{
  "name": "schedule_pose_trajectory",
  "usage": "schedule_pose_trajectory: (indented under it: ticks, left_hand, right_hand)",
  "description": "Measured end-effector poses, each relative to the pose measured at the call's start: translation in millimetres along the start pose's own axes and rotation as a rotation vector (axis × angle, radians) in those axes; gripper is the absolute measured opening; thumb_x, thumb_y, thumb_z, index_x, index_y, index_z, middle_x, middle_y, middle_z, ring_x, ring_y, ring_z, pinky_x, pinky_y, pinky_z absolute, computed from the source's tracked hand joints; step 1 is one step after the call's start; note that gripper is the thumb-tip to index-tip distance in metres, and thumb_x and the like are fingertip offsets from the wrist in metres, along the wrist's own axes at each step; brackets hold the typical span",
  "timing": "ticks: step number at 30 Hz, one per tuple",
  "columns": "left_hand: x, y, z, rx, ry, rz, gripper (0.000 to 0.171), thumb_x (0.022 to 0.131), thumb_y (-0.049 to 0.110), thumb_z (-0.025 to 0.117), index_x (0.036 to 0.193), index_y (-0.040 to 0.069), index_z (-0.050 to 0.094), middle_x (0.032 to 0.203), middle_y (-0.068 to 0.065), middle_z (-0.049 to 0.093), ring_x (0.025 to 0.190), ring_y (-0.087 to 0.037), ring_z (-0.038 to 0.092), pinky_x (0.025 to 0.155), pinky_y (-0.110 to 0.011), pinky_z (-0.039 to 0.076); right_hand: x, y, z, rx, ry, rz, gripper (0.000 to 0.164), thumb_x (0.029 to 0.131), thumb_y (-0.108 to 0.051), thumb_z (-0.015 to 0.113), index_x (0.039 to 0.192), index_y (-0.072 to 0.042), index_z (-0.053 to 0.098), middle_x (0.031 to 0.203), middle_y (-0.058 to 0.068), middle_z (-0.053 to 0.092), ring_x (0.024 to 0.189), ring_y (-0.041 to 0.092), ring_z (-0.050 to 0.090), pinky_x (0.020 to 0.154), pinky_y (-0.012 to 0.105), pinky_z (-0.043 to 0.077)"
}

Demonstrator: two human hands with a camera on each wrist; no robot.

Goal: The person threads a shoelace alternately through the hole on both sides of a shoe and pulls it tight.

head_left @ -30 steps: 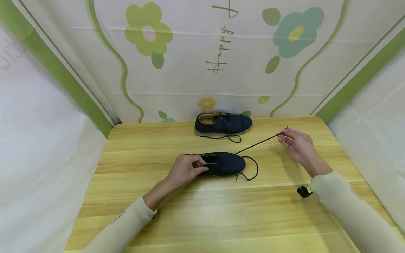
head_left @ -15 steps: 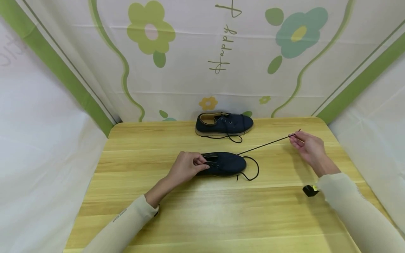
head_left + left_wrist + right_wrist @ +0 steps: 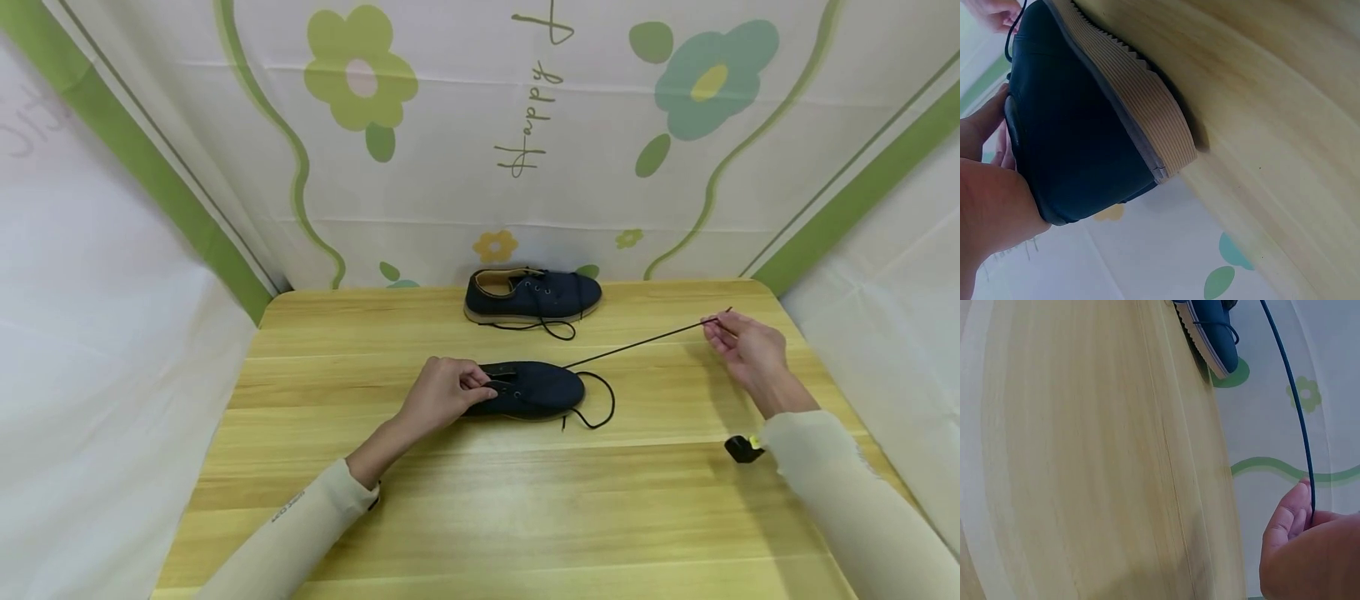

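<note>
A dark navy lace-up shoe (image 3: 551, 389) lies on the table with its toe to the right. My left hand (image 3: 441, 393) pinches the edge of its opening, beside the eyelets; the left wrist view shows the heel side of the shoe (image 3: 1066, 125) and its ribbed tan sole. Off to the right, my right hand (image 3: 753, 354) pinches a black shoelace (image 3: 637, 342) near its tip. That lace runs taut from the shoe's far side up to the fingers. Its other stretch, a loose loop (image 3: 612, 400), curls on the table by the toe.
A matching shoe (image 3: 570, 293) stands at the table's back edge, its lace trailing in front. Behind it rises a white curtain (image 3: 450, 183) with printed flowers. By the right cuff is a small black object (image 3: 742, 450). The wooden table (image 3: 510, 517) extends toward me.
My right hand has moved to the right, and the taut stretch of shoelace has grown longer. The left hand stays at the shoe's opening, and an eyelet by its fingers now shows.
</note>
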State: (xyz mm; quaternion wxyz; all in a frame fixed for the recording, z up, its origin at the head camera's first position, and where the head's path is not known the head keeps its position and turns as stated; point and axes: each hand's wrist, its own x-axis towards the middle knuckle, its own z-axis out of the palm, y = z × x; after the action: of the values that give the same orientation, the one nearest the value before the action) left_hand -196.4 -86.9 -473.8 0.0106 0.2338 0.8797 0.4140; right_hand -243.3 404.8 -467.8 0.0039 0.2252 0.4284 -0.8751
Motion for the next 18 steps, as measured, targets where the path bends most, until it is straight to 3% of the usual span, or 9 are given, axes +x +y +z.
schedule_pose_trajectory:
  ticks: [18]
  left_hand:
    - [-4.2, 1.1, 2.3, 0.041, 0.035, 0.047, 0.009, 0.089, 0.015, 0.087, 0.094, 0.009, 0.082, 0.081, 0.002, 0.077, 0.069, -0.004, 0.070, 0.066, -0.021, 0.057]
  right_hand:
    - [-7.2, 1.2, 9.6, -0.011, 0.011, 0.018, 0.018, 0.104, 0.002, 0.063, 0.094, -0.001, 0.077, 0.086, 0.014, 0.077, 0.078, 0.019, 0.075, 0.078, 0.028, 0.063]
